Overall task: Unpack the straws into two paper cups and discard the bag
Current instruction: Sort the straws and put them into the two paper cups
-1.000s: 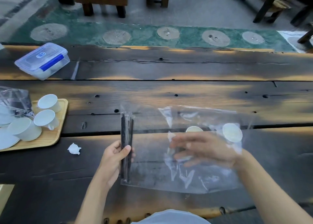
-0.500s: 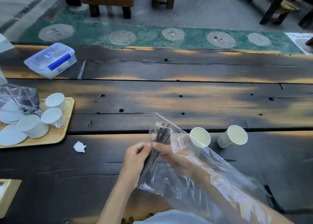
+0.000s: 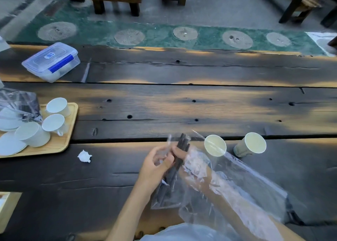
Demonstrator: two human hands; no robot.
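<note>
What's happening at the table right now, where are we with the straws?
The right hand is inside the clear bag, gripping the black straws. The left hand pinches the bag's open edge. Both paper cups stand apart on the table, with no straws in them.

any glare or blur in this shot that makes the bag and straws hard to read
Head view: glare streaks whiten the clear bag over the right forearm; the dark straws are slightly soft and merge with the dark table; patchy warm light on the planks; wide-angle bending at the edges.
</note>
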